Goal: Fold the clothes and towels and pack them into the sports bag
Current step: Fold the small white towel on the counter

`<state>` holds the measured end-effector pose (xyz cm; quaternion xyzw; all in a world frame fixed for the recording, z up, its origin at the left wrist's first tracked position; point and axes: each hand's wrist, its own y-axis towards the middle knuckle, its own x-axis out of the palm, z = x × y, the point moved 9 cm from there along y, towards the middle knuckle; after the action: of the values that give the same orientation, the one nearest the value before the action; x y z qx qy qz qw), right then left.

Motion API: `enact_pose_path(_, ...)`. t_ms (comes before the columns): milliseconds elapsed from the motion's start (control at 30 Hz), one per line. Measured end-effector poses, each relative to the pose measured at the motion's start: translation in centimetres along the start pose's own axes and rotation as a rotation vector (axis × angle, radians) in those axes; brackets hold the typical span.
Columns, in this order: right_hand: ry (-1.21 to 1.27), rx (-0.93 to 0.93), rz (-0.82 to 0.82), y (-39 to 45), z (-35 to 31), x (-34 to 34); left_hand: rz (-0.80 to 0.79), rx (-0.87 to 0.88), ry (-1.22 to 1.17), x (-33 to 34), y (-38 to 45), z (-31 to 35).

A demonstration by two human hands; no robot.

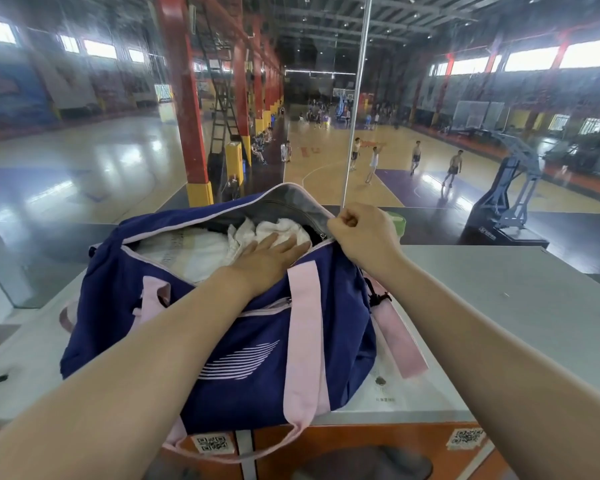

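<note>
Head view: you are packing the navy fabric sports bag (257,341) with pink straps.
Your left hand (267,252) presses flat, fingers straight, on white towels (257,230) inside the bag; your right hand (361,233) pinches the bag's far zipper edge.

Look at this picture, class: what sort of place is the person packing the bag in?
Most likely an indoor sports hall, seen from a raised ledge behind glass. Below lies a wooden basketball court with painted lines, a basketball hoop stand on it, and players standing about. The sports bag fits too.

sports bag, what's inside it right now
White folded cloth and a crumpled white towel fill the open sports bag. The left hand presses on the towel. Anything beneath is covered.
</note>
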<state>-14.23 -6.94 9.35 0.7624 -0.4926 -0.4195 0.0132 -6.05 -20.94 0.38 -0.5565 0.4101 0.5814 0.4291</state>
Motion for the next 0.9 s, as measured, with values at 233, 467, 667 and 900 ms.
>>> enact_pose_path(233,0.008,0.004,-0.013,-0.7,0.1,-0.4,-0.121,-0.086,0.022,0.8,-0.5,-0.5)
enact_pose_path(467,-0.008,-0.023,-0.087,-1.1,1.5,-0.6,-0.133,-0.115,-0.053,-1.0,-1.0,0.0)
enact_pose_path(667,-0.066,-0.101,-0.177,-0.5,2.6,0.2,0.199,0.011,-0.256,-4.1,-1.6,0.8)
enact_pose_path(900,-0.195,-0.113,0.077,3.2,5.7,-2.8,0.273,0.215,-0.093,-6.2,0.1,4.4)
